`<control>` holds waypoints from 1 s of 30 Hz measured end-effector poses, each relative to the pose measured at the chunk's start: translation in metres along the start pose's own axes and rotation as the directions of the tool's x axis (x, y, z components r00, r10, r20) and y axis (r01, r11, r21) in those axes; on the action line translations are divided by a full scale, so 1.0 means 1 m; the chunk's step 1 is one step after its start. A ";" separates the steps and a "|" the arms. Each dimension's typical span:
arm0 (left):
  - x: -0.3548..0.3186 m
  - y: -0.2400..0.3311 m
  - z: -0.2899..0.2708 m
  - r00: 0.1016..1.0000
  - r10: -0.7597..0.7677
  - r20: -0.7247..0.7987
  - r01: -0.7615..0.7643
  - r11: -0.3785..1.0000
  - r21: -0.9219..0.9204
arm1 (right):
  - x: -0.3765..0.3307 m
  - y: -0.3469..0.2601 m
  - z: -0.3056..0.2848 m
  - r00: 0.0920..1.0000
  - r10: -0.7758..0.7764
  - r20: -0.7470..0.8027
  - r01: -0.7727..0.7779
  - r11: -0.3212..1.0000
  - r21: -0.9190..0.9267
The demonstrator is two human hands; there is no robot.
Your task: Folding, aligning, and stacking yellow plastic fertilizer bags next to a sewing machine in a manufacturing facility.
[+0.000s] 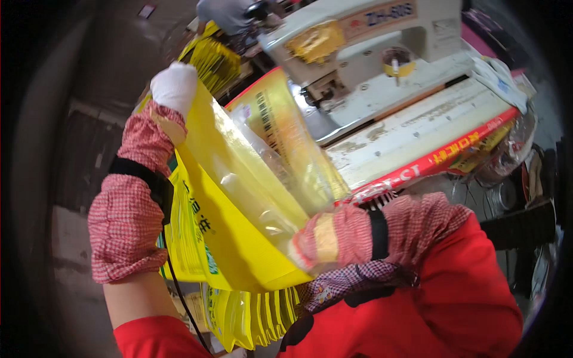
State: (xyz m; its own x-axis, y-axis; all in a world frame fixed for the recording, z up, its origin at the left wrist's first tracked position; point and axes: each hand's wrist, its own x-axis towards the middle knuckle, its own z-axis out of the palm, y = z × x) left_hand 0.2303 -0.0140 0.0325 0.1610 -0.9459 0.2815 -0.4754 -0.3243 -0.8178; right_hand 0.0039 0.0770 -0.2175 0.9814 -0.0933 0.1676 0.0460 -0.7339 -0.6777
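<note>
In a white glove, my left hand (174, 88) is closed on the upper edge of a yellow plastic bag (239, 238). The bag stretches down to my right hand (298, 252), which is blurred and closed at its other edge; the fingertips are hidden. A clear plastic liner (245, 185) shows along the bag's open side. Beyond it, a yellow printed bag with a red edge (280, 128) lies at the needle end of a white industrial sewing machine (370, 59). Checked red sleeve covers with black straps wrap both my forearms.
More yellow bags (253, 319) hang in folds below my hands. Another yellow stack (212, 62) lies at the far left of the machine. A red printed strip (430, 161) edges the machine bed (406, 128). A white cloth or glove (501, 83) lies at its right end. Someone in grey (227, 15) is at the back.
</note>
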 end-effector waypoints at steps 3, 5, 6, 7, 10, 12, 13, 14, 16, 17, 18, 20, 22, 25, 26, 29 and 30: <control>0.005 0.028 -0.009 0.998 0.055 0.038 -0.050 0.990 -0.131 | -0.015 0.005 -0.027 0.966 0.183 -0.182 -0.155 0.975 0.158; 0.006 0.037 -0.004 0.995 0.094 0.028 -0.087 0.978 -0.189 | -0.017 0.002 -0.035 0.921 0.280 -0.270 -0.203 0.938 0.280; 0.007 0.043 -0.005 0.994 0.101 0.030 -0.094 0.977 -0.189 | -0.036 0.012 -0.040 0.894 0.329 -0.304 -0.220 0.914 0.342; 0.007 0.048 -0.005 0.994 0.106 0.036 -0.097 0.977 -0.191 | -0.039 0.011 -0.040 0.865 0.377 -0.332 -0.231 0.885 0.404; 0.007 0.061 -0.014 0.991 0.127 0.042 -0.116 0.974 -0.195 | -0.046 0.009 -0.079 0.580 0.407 -0.706 -0.432 0.888 0.157; 0.012 0.069 -0.018 0.988 0.143 0.053 -0.131 0.973 -0.190 | -0.040 0.021 -0.101 0.616 0.693 -0.374 -0.564 0.720 0.405; 0.016 0.071 -0.017 0.988 0.147 0.053 -0.134 0.971 -0.196 | -0.042 0.017 -0.106 0.624 0.702 -0.344 -0.563 0.709 0.426; 0.015 0.072 -0.014 0.987 0.146 0.062 -0.131 0.971 -0.201 | -0.042 0.016 -0.101 0.628 0.701 -0.337 -0.561 0.708 0.428; 0.023 0.069 -0.011 0.986 0.162 0.040 -0.153 0.972 -0.177 | -0.040 0.013 -0.092 0.685 0.360 -0.633 -0.147 0.920 0.364; 0.020 0.066 -0.011 0.983 0.180 0.017 -0.175 0.972 -0.159 | -0.043 -0.001 -0.095 0.730 0.413 -0.545 -0.146 0.873 0.466; 0.014 0.068 -0.020 0.984 0.176 0.026 -0.169 0.973 -0.156 | -0.041 0.000 -0.092 0.736 0.408 -0.539 -0.141 0.873 0.468; -0.008 0.058 -0.047 0.973 0.200 0.119 -0.162 0.950 -0.266 | -0.019 0.010 -0.081 0.788 0.566 -0.242 -0.474 0.809 0.348; 0.014 0.074 -0.020 0.967 0.254 -0.036 -0.254 0.928 -0.273 | 0.006 0.103 -0.009 0.862 0.491 -0.128 -0.485 0.871 0.079; 0.011 0.067 -0.012 0.963 0.229 0.142 -0.167 0.922 -0.349 | -0.015 0.025 -0.071 0.878 0.477 -0.026 -0.418 0.794 0.441; 0.009 0.064 -0.018 0.946 0.265 0.188 -0.181 0.910 -0.372 | -0.012 0.021 -0.070 0.890 0.454 -0.036 -0.399 0.816 0.418; 0.009 0.052 -0.024 0.969 0.088 0.229 0.008 0.922 -0.388 | 0.000 0.001 -0.057 0.911 0.280 -0.303 -0.269 0.960 0.081; 0.013 0.065 -0.016 0.972 0.091 0.219 0.004 0.917 -0.398 | 0.010 -0.001 -0.041 0.848 0.359 -0.390 -0.226 0.910 0.347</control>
State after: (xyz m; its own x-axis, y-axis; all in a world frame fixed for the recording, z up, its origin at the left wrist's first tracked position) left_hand 0.1876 -0.0475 -0.0082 0.3025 -0.9489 0.0897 -0.7796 -0.3004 -0.5495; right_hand 0.0058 0.0494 -0.1862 0.7759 -0.6051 0.1785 -0.1152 -0.4140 -0.9030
